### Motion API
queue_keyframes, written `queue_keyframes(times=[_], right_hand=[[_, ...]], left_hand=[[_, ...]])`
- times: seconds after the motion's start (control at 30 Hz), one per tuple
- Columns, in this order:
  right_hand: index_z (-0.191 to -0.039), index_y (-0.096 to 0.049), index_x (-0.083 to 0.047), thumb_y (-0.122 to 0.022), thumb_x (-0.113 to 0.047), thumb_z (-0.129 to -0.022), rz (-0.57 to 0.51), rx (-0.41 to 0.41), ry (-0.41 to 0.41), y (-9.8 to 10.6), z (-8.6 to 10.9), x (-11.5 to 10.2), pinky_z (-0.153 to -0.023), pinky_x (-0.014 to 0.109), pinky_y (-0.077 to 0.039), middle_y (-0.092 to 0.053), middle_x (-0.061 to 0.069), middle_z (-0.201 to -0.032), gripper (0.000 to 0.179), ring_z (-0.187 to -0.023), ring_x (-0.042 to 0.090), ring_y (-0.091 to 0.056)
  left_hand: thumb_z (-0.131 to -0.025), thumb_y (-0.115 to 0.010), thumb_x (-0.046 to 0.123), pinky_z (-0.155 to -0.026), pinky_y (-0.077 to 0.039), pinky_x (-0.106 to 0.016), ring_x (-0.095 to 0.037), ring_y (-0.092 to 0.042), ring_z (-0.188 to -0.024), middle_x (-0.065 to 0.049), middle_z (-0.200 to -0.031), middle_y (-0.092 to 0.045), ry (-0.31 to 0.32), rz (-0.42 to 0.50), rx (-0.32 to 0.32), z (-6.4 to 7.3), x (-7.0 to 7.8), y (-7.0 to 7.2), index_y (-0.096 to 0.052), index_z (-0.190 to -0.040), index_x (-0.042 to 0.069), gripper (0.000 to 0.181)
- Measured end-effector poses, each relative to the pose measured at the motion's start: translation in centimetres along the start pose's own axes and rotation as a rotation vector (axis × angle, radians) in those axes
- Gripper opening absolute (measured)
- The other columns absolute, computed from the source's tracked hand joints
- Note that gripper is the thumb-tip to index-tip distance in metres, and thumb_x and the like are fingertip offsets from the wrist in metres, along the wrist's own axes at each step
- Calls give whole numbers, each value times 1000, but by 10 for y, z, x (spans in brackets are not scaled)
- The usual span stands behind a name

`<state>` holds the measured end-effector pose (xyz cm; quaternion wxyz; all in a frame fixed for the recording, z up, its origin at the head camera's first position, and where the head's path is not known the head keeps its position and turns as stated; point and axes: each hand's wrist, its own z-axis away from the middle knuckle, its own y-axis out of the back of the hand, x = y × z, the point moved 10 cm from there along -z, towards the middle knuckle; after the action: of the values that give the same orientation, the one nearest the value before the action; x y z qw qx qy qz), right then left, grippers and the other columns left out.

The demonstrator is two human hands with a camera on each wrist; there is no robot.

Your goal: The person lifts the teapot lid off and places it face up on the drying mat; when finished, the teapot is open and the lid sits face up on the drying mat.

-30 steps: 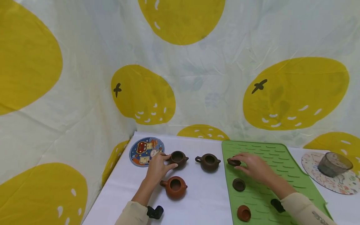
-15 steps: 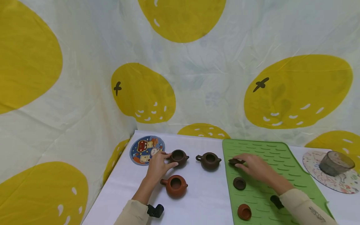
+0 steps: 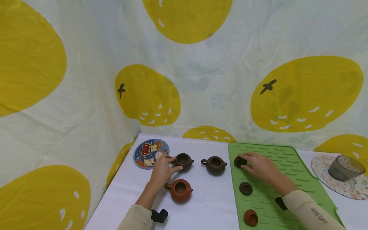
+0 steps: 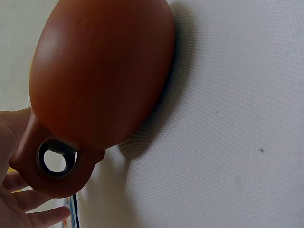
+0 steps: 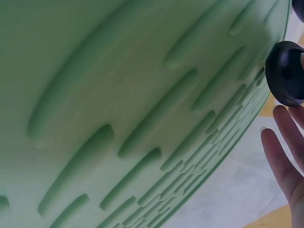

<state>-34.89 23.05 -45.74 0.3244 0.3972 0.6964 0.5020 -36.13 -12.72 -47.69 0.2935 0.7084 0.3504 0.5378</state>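
Note:
In the head view my left hand (image 3: 161, 169) holds a small dark brown teapot (image 3: 187, 163) at its handle side, thumb against the body. This teapot is uncovered and stands on the white table. My right hand (image 3: 263, 167) pinches a dark round teapot lid (image 3: 238, 162) over the left part of a green ridged mat (image 3: 287, 179); the lid is tilted, its round face showing. A second dark teapot (image 3: 216, 166) stands uncovered between the hands. Nearer the front is a reddish-brown teapot (image 3: 185, 195), which fills much of the left wrist view.
Below the right hand, another dark lid (image 3: 245, 188) and a reddish-brown lid (image 3: 250, 217) lie on the mat. A blue patterned round mat (image 3: 141, 151) lies at the back left. At the right, a smoky glass cup (image 3: 343, 169) sits on a floral round mat (image 3: 356, 191).
The lid in my right hand has turned from nearly edge-on to showing its round face. My left hand stays at the dark teapot.

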Motion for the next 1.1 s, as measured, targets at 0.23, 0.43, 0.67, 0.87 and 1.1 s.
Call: queue_keyframes(times=[0.23,0.43,0.67,0.87,1.1], right_hand=[[-132,-69,-11,-83,-27,-85,37,-5,0,-5,2,-1,-70,45,-61,-69,16,-126,51,-100,35,-72],[-133,-68,-12,-83,-26,-84,42,18,-10,-8,2,1,-68,45,-60,-70,16,-124,53,-97,33,-72],[-131,-68,-8,-83,-23,-85,28,44,-24,-9,-3,4,-64,42,-60,-70,16,-119,50,-92,31,-72],[-126,-72,-12,-86,-18,-81,46,80,33,-6,-5,-1,-58,34,-56,-70,11,-114,47,-85,25,-71],[-123,-73,-12,-87,-17,-80,54,106,47,-6,-3,-2,-52,28,-50,-69,9,-111,46,-80,21,-69]], left_hand=[[-74,-90,45,-96,-57,-49,-33,-67,-114,-15,-121,-71,-5,-16,0,0,2,0,-77,-119,11,57],[-75,-89,45,-97,-57,-49,-32,-66,-115,-14,-122,-71,16,-12,-12,1,1,-1,-76,-120,12,58],[-75,-89,45,-97,-57,-49,-32,-66,-114,-14,-122,-71,22,-21,-13,2,1,-2,-77,-120,12,58],[-75,-89,45,-96,-57,-49,-32,-66,-114,-14,-122,-71,25,-24,-12,2,2,-1,-76,-121,12,58],[-75,-89,45,-97,-56,-49,-33,-66,-115,-14,-124,-71,30,-28,-11,1,1,-1,-76,-121,13,57]])
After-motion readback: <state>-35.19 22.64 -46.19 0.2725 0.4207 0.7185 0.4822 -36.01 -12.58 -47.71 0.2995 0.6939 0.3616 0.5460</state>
